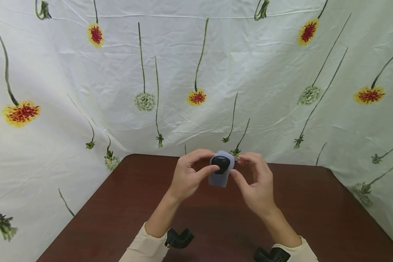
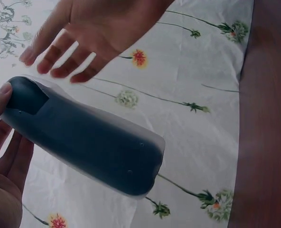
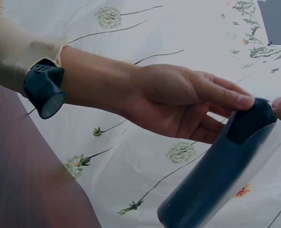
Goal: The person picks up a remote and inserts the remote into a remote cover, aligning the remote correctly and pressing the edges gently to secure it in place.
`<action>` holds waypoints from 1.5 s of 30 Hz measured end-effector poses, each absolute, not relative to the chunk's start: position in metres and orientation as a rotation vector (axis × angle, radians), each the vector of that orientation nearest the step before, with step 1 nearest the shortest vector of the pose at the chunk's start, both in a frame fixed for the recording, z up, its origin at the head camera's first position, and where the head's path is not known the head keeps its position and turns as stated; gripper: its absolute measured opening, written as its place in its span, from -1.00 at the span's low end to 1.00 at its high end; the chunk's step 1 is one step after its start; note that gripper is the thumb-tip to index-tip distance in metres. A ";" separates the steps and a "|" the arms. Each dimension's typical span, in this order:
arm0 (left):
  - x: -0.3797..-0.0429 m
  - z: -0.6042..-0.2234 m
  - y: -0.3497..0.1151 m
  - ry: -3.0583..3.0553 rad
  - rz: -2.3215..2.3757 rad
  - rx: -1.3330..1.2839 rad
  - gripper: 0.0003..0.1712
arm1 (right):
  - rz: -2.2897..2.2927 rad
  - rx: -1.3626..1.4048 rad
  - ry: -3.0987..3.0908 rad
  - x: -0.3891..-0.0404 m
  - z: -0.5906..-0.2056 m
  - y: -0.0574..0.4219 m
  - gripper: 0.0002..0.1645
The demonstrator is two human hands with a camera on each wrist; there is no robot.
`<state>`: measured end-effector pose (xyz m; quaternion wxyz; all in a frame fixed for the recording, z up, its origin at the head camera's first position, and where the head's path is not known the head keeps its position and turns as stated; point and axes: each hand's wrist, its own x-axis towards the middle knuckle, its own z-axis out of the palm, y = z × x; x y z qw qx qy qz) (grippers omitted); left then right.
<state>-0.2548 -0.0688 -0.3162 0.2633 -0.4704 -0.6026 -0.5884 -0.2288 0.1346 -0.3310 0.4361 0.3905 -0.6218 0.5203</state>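
My left hand (image 1: pixel 188 178) holds a long, rounded container (image 1: pixel 218 179) above the table, its thumb on the black cap-like end and its fingers behind. The body looks pale blue in the head view, but dark with a translucent outer layer in the left wrist view, where it slants downward from the cap-like end (image 2: pixel 26 95). My right hand (image 1: pixel 258 182) is beside the container, thumb and fingers spread and bent around nothing. Its fingers (image 2: pixel 62 42) hover just off the cap-like end. At the edge of the right wrist view, a right fingertip (image 3: pixel 277 101) is right by that end.
A dark reddish-brown table (image 1: pixel 213 225) lies below both hands. Behind it hangs a white cloth (image 1: pixel 265 62) printed with flowers, which also drapes along the sides. Each wrist wears a black camera mount (image 1: pixel 179 238) over a cream sleeve (image 1: pixel 145 245).
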 end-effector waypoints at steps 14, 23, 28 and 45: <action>-0.256 -0.319 -0.068 -1.595 -1.652 -1.378 -0.61 | 1.185 0.892 -1.662 -0.220 -0.321 0.143 -0.64; -0.257 -0.321 -0.069 -1.599 -1.648 -1.446 -0.66 | 1.263 0.942 -1.792 -0.217 -0.319 0.151 -0.70; -0.258 -0.322 -0.070 -1.601 -1.660 -1.482 -0.70 | 1.298 0.991 -1.826 -0.218 -0.318 0.156 -0.79; -0.257 -0.326 -0.059 -1.669 -1.402 -1.369 -0.60 | 1.111 0.773 -1.771 -0.217 -0.322 0.142 -0.78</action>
